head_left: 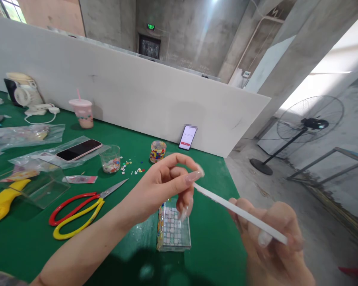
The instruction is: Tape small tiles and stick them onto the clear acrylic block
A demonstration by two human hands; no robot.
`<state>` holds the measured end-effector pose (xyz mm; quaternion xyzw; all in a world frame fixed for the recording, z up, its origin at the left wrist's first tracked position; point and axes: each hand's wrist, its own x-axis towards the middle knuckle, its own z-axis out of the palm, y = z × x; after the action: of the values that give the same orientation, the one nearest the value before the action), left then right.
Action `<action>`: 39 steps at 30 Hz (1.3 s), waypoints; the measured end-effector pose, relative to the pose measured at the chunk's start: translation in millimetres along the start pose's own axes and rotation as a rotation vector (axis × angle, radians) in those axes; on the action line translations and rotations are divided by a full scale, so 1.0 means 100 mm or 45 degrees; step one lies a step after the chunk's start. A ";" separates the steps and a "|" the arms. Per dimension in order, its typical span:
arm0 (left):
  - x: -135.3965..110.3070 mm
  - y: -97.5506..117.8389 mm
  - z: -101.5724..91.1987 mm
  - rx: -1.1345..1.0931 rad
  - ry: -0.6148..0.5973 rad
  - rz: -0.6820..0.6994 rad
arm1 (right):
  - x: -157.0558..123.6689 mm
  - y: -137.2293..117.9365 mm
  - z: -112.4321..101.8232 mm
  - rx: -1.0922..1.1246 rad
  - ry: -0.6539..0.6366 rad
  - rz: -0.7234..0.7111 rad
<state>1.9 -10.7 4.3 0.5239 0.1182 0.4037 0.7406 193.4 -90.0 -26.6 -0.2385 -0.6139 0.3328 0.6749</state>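
Note:
My left hand (pixel 167 180) is in the middle of the view, thumb and forefinger pinched at the near-left end of a thin white strip (pixel 226 203). The strip is seen almost edge-on and slants down to the right. Around its other end my right hand (pixel 277 226) is closed, fingers behind and below it, slightly blurred. Below my left hand a clear box (pixel 174 234) lies on the green table, pale mosaic squares showing on it and coloured ones along its left side. Its far end is partly hidden by my fingers.
Scissors (pixel 86 210), a yellow-handled tool (pixel 6 200) and a clear plastic box (pixel 44 186) lie left. Beyond are a cup of tiles (pixel 111 161), a mosaic jar (pixel 158 151), a flat phone (pixel 79 149), a propped phone (pixel 187 137) and a pink drink cup (pixel 83 113). A white partition (pixel 137 95) stands behind.

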 end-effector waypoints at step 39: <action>-0.05 -0.02 -0.02 -0.114 -0.020 0.141 | -0.08 -0.12 0.06 -0.090 0.386 0.057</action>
<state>-1.9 -13.1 0.6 0.4990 0.0650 0.4449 0.7408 189.3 -104.8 -22.1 -0.3233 -0.5109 0.2860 0.7434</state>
